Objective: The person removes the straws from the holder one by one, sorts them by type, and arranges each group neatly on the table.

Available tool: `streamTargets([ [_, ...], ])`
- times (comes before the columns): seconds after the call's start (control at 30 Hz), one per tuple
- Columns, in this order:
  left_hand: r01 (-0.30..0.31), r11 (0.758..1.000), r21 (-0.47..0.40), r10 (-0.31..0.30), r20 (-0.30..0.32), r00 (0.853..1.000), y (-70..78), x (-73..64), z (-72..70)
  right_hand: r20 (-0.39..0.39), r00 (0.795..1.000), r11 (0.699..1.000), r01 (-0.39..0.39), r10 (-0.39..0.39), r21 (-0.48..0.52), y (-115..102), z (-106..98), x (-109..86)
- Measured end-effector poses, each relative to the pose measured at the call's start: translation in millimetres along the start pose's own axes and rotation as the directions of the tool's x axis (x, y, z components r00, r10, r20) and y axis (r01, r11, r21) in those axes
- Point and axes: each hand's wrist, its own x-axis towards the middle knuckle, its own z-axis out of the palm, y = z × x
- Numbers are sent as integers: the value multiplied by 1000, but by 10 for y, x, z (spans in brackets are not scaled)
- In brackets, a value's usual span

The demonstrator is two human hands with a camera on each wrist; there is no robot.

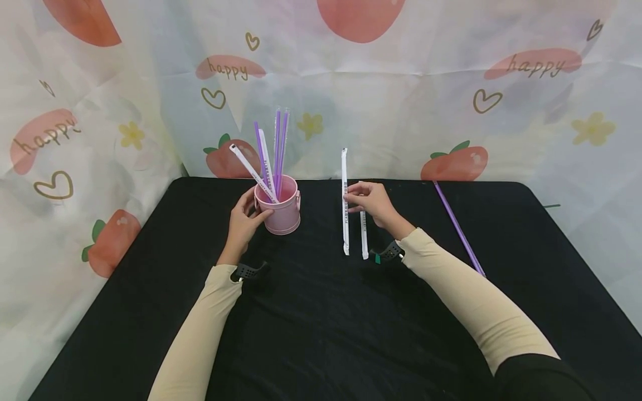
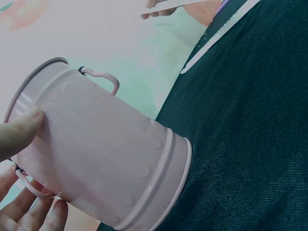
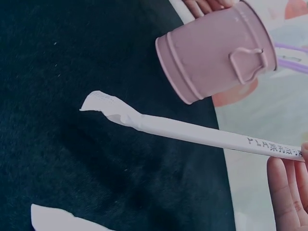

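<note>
My left hand [image 1: 242, 223] holds the side of a small pink metal bucket [image 1: 283, 221]. In the left wrist view the thumb [image 2: 26, 127] presses the bucket's wall near the rim and the other fingers reach round by a side handle. Purple straws [image 1: 277, 150] and white paper-wrapped straws [image 1: 252, 171] stand in the bucket, leaning different ways. To the right of it, my right hand [image 1: 375, 203] pinches a white paper-wrapped straw [image 1: 345, 231] near its middle, upright in the head view. The right wrist view shows its crimped lower end [image 3: 101, 102] above the dark cloth.
Another white wrapped straw [image 1: 364, 239] lies on the black tablecloth [image 1: 321, 323] under the right hand. Farther right lies a long purple straw [image 1: 453, 220], its near end by the right sleeve. A printed curtain [image 1: 351, 111] hangs behind the table.
</note>
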Motion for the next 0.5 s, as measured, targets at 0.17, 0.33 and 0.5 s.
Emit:
streamTargets([
  [0.17, -9, 1000, -2, 9, 0, 1000, -6, 3, -1, -19, 1000, 1000, -25, 25, -11, 69, -4, 20],
  [0.33, -10, 1000, 8, 10, 1, 1000, -8, 3, -7, -23, 999, 999, -29, 29, -14, 122, -8, 51],
  [0.5, -2, 1000, 21, 2, 2, 1000, -5, -1, -9, -11, 1000, 999, -26, 26, -27, 170, -13, 80],
])
